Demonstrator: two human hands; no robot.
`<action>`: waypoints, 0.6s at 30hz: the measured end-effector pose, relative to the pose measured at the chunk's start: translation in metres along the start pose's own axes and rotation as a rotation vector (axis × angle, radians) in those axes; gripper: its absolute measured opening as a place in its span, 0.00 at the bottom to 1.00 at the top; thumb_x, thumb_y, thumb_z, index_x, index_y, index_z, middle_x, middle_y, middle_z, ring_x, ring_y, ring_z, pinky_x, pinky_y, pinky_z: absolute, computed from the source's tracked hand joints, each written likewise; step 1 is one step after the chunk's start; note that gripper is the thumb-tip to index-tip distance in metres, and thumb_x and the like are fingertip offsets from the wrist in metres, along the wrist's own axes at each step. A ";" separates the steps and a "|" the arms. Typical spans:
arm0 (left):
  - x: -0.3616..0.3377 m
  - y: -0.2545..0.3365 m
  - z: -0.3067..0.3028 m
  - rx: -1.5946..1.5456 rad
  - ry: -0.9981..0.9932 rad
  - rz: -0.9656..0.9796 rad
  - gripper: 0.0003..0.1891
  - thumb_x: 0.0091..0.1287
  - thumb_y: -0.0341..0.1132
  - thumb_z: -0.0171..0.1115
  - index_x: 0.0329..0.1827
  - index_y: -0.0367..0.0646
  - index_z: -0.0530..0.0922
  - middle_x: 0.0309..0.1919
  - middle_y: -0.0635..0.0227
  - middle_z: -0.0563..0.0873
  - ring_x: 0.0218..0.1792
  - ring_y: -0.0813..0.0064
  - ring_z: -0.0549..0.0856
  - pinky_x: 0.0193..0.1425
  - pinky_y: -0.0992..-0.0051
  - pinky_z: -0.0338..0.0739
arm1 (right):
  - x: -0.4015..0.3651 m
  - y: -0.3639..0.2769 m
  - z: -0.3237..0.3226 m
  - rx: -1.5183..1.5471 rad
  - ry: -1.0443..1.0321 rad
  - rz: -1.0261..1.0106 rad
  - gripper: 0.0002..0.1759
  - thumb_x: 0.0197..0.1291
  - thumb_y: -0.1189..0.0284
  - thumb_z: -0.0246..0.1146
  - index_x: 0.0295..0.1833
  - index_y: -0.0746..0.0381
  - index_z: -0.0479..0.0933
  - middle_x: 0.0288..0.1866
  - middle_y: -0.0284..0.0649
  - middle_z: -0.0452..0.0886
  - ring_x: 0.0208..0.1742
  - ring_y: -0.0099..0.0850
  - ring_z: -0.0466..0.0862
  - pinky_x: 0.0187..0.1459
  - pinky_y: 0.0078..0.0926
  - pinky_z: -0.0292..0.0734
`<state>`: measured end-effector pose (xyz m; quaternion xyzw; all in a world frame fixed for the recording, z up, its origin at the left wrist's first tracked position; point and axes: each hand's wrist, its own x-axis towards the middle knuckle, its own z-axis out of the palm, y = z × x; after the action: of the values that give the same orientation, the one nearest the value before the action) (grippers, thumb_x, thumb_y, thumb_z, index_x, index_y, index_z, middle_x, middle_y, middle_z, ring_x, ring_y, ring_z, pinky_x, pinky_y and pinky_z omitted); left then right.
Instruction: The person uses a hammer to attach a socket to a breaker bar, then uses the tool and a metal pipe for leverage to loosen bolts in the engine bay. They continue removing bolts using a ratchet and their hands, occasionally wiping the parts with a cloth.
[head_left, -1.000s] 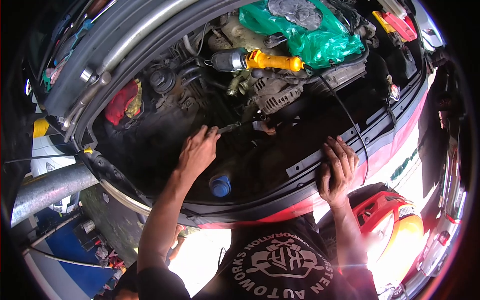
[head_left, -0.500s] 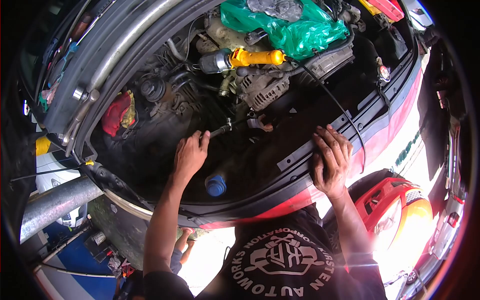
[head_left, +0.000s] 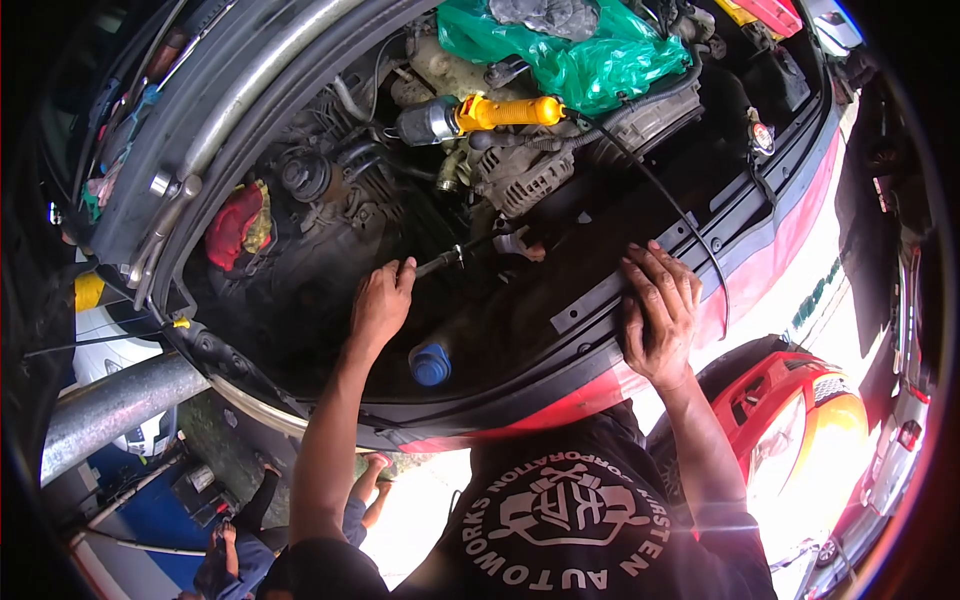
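Observation:
My left hand (head_left: 382, 308) is closed around the end of a ratchet wrench (head_left: 440, 261), deep in the engine bay. The wrench's head sits beside a dark bar, and what it engages is too dark to tell. My right hand (head_left: 662, 318) rests on the black front panel (head_left: 590, 312) of the car, fingers stretched over its edge, holding nothing. Between my arms is a blue cap (head_left: 431, 365). Beyond the wrench, a yellow-handled work light (head_left: 512, 112) lies on the engine near the alternator (head_left: 525, 180).
A black cable (head_left: 655, 180) runs from the light over the front panel. A green plastic bag (head_left: 600, 65) covers engine parts. A red cloth (head_left: 233, 228) lies at left, near metal tools (head_left: 165, 230). A person (head_left: 235, 550) is at lower left; an orange-red vehicle (head_left: 790, 420) stands at right.
The view has shifted slightly. My left hand and the ratchet handle have moved only a little, while my right hand stays on the panel. Another person has come into view at lower left.

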<state>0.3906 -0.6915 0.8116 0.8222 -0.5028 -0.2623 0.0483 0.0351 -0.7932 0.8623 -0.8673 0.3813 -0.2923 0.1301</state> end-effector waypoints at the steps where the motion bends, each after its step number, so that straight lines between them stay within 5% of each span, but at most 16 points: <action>1: -0.005 0.011 -0.009 -0.039 -0.003 -0.017 0.14 0.79 0.39 0.54 0.54 0.38 0.82 0.42 0.52 0.86 0.40 0.46 0.87 0.45 0.53 0.81 | 0.000 0.000 0.000 0.001 0.003 -0.002 0.24 0.52 0.80 0.64 0.58 0.64 0.82 0.63 0.45 0.83 0.69 0.44 0.79 0.68 0.42 0.66; 2: -0.008 0.017 -0.014 -0.078 -0.008 -0.033 0.15 0.79 0.39 0.53 0.54 0.39 0.83 0.42 0.51 0.86 0.40 0.47 0.87 0.45 0.53 0.81 | -0.001 0.000 0.000 0.003 0.005 -0.001 0.24 0.52 0.80 0.64 0.58 0.64 0.82 0.63 0.45 0.83 0.69 0.44 0.79 0.68 0.42 0.66; 5: -0.014 0.004 -0.002 0.003 0.281 0.313 0.20 0.80 0.47 0.51 0.54 0.39 0.83 0.36 0.47 0.87 0.43 0.42 0.86 0.50 0.49 0.79 | -0.001 -0.001 -0.001 0.001 0.000 0.004 0.24 0.52 0.80 0.64 0.59 0.64 0.81 0.63 0.45 0.83 0.69 0.44 0.79 0.69 0.42 0.66; 8: -0.013 0.000 -0.002 0.074 0.247 0.323 0.22 0.79 0.50 0.53 0.55 0.38 0.82 0.38 0.46 0.88 0.45 0.40 0.85 0.54 0.49 0.77 | -0.001 0.000 0.000 0.001 0.003 0.003 0.24 0.53 0.80 0.64 0.58 0.63 0.82 0.63 0.44 0.83 0.69 0.44 0.79 0.69 0.42 0.66; 11: -0.001 0.005 -0.004 0.100 -0.016 -0.064 0.19 0.77 0.45 0.58 0.57 0.38 0.81 0.48 0.49 0.86 0.45 0.42 0.86 0.57 0.52 0.77 | -0.001 -0.001 0.000 0.008 0.006 0.007 0.24 0.53 0.80 0.64 0.59 0.63 0.81 0.63 0.44 0.83 0.69 0.44 0.79 0.69 0.42 0.66; 14: 0.001 0.010 -0.012 0.004 -0.069 -0.129 0.15 0.75 0.40 0.61 0.54 0.37 0.82 0.48 0.49 0.87 0.47 0.43 0.85 0.51 0.51 0.78 | 0.000 -0.001 -0.001 0.010 0.005 0.006 0.24 0.52 0.80 0.64 0.59 0.63 0.81 0.63 0.44 0.83 0.69 0.44 0.79 0.69 0.42 0.66; 18: -0.013 0.010 -0.009 -0.023 0.176 0.248 0.16 0.75 0.41 0.61 0.55 0.37 0.82 0.47 0.49 0.87 0.48 0.44 0.85 0.52 0.51 0.78 | 0.000 -0.001 -0.001 0.011 0.004 0.002 0.24 0.53 0.81 0.64 0.59 0.63 0.81 0.63 0.44 0.83 0.69 0.44 0.79 0.69 0.42 0.66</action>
<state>0.3821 -0.6866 0.8275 0.7729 -0.5915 -0.1867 0.1336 0.0350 -0.7924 0.8630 -0.8658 0.3807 -0.2958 0.1343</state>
